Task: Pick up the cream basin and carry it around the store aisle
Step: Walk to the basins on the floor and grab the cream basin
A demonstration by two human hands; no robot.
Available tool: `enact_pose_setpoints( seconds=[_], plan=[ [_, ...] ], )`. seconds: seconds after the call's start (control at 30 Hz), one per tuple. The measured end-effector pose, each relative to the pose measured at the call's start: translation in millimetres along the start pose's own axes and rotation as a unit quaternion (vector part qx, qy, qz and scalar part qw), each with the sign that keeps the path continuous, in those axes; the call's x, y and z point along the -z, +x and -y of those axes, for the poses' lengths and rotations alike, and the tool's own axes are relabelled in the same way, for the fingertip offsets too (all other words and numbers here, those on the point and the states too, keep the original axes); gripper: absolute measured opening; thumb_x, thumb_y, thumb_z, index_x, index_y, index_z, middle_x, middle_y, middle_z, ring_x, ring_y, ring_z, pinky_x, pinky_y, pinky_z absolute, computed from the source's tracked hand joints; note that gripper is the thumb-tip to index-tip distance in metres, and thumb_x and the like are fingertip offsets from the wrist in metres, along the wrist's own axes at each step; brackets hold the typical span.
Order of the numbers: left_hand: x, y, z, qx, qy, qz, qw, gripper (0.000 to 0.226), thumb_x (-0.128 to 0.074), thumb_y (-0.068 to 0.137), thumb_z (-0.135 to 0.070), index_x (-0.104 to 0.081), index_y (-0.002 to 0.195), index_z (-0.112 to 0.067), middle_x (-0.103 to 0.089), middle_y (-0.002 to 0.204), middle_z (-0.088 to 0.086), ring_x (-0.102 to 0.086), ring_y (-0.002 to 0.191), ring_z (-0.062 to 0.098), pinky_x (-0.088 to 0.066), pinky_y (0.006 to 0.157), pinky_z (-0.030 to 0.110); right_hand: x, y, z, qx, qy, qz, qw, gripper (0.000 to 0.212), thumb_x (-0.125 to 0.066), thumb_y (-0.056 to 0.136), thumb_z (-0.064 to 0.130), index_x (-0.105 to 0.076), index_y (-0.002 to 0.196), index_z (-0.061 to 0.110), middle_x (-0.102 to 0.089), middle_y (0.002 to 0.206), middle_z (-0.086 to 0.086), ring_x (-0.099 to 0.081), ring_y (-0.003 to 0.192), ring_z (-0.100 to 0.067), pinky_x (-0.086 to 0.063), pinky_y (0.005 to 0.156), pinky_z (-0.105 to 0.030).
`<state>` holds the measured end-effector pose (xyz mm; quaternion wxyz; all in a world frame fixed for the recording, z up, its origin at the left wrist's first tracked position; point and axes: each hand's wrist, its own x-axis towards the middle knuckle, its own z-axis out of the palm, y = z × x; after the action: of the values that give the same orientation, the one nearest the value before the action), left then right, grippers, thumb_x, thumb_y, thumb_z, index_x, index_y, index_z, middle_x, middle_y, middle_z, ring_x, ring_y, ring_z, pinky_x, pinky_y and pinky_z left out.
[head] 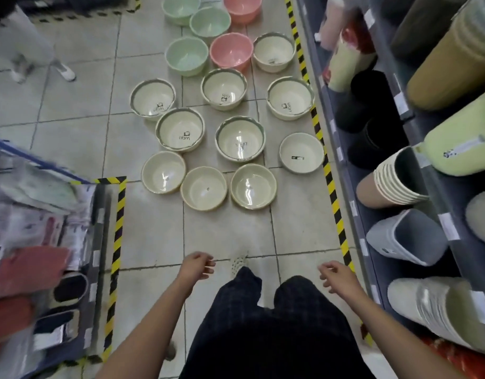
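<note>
Several cream basins stand on the tiled floor ahead of me. The nearest row holds three: a left cream basin [163,172], a middle cream basin [203,188] and a right cream basin [253,186]. My left hand [197,266] hangs low in front of my legs, fingers loosely curled, holding nothing. My right hand [336,276] hangs on the other side, fingers apart and empty. Both hands are well short of the basins, roughly a floor tile away.
Green basins [186,56] and pink basins [231,51] stand farther back. A shelf [353,192] of stacked bins runs along the right behind yellow-black floor tape [335,203]. A display rack [44,255] of packaged goods stands at left. Another person's feet [66,72] are at far left.
</note>
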<state>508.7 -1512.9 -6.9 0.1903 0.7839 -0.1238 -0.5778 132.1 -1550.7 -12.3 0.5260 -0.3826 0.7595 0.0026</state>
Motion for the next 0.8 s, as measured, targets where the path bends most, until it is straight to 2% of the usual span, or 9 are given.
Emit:
enact_pose_setpoints(
  seconds=[0.2,0.33,0.43,0.53,0.6,0.7,0.8],
  plan=[
    [-13.2,58.4,-124.2,-0.03,0.005,0.025,0.999,0.019,-0.049,0.101,-0.009,-0.067,0.103,-0.003,-0.071,0.087,0.012,-0.064,0.069,0.023,-0.05,0.059,0.026,24.7,64.7,98.2,0.008,-0.014,0.01,1.0,0.016,-0.064,0.104,0.025,-0.07,0.105,0.011,-0.072,0.09,-0.01,-0.063,0.072,-0.024,-0.051,0.064,-0.035],
    [-27.0,112.7,-171.4,-0.005,-0.01,0.014,1.0,0.015,-0.053,0.1,-0.011,-0.066,0.103,-0.004,-0.07,0.086,0.01,-0.063,0.068,0.022,-0.049,0.061,0.027,34.8,133.5,165.5,0.018,-0.051,0.032,0.998,0.012,-0.065,0.1,0.034,-0.068,0.093,0.025,-0.075,0.095,-0.009,-0.07,0.078,-0.026,-0.057,0.071,-0.041],
    [-40.4,169.7,-202.4,0.009,-0.021,-0.004,1.0,0.014,-0.054,0.1,-0.012,-0.066,0.102,-0.005,-0.07,0.088,0.011,-0.064,0.071,0.022,-0.05,0.065,0.029,33.0,200.3,213.2,0.031,-0.072,0.049,0.996,0.01,-0.065,0.1,0.035,-0.066,0.092,0.029,-0.076,0.096,-0.007,-0.071,0.082,-0.025,-0.059,0.079,-0.045],
    [-58.8,243.8,-226.5,0.014,-0.029,-0.029,0.999,0.014,-0.055,0.101,-0.013,-0.066,0.102,-0.004,-0.069,0.093,0.013,-0.065,0.078,0.024,-0.053,0.071,0.032,21.1,280.3,245.9,0.044,-0.094,0.065,0.993,0.015,-0.064,0.1,0.036,-0.069,0.102,0.022,-0.074,0.098,-0.007,-0.071,0.088,-0.027,-0.058,0.085,-0.046],
    [-72.0,298.7,-236.8,0.017,-0.033,-0.043,0.998,0.012,-0.058,0.1,-0.015,-0.065,0.1,-0.006,-0.068,0.095,0.013,-0.065,0.082,0.025,-0.056,0.077,0.036,9.1,339.3,258.5,0.041,-0.108,0.07,0.991,0.019,-0.064,0.099,0.037,-0.07,0.105,0.019,-0.072,0.096,-0.006,-0.068,0.09,-0.028,-0.058,0.083,-0.044],
    [-95.7,388.3,-236.7,0.029,-0.022,-0.052,0.998,0.009,-0.061,0.099,-0.021,-0.063,0.096,-0.012,-0.071,0.105,0.017,-0.066,0.089,0.026,-0.056,0.093,0.046,-15.5,428.7,265.0,0.029,-0.112,0.062,0.991,0.018,-0.064,0.097,0.037,-0.07,0.099,0.02,-0.071,0.092,-0.005,-0.067,0.087,-0.03,-0.059,0.082,-0.043],
    [-122.4,483.6,-222.7,0.026,0.028,-0.063,0.997,0.015,-0.067,0.095,-0.03,-0.065,0.098,-0.015,-0.072,0.112,0.014,-0.067,0.1,0.028,-0.055,0.098,0.046,-49.4,515.2,255.6,0.021,-0.101,0.043,0.994,0.009,-0.063,0.094,0.033,-0.063,0.086,0.03,-0.072,0.096,-0.005,-0.071,0.096,-0.034,-0.061,0.088,-0.047]
  ],
)
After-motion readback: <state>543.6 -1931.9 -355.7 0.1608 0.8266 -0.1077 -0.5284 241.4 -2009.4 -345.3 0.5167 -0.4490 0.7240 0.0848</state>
